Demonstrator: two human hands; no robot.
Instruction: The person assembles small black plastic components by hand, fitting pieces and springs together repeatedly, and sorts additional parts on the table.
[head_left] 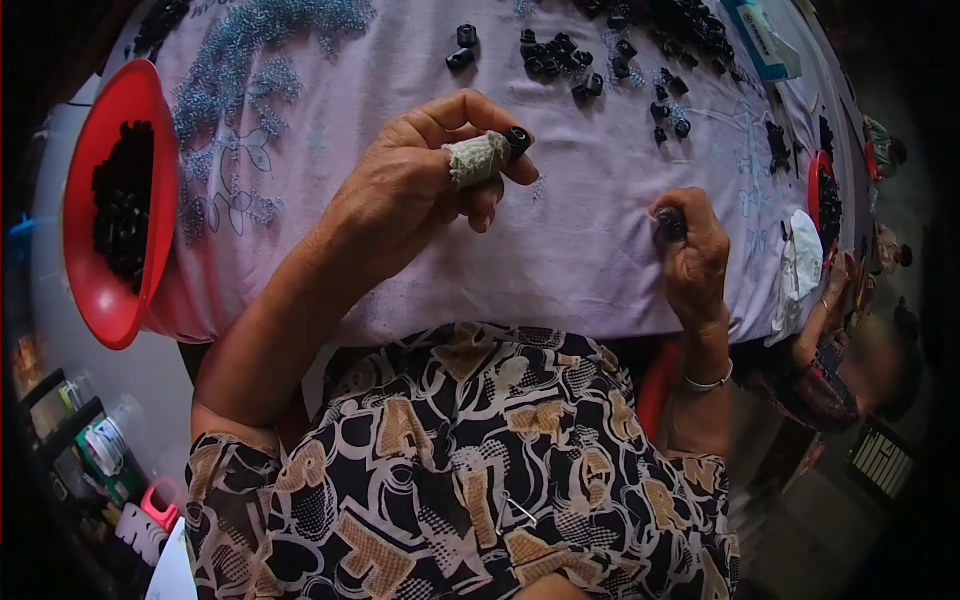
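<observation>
My left hand (400, 165) is raised over the middle of the cloth, pinching a small black plastic part (518, 142) with a hole in its end. A pale wrap (476, 160) covers one of its fingers. To the right, my right hand (697, 250) is closed around a dark object with a rounded end (671, 224); the rest of it is hidden in the fist. Beyond my hands, loose black parts (555, 55) lie in clusters, and two more black parts (462, 48) sit apart from them. Many tiny silvery-blue springs or coils (235, 85) are spread at the upper left.
A red bowl (80, 230) of black pieces stands tilted at the left edge. A pinkish cloth (560, 290) covers the table. A blue-and-white box (765, 40) is at the upper right, with a white crumpled cloth or bag (798, 265) below. Another person's arm (825, 310) is at the right.
</observation>
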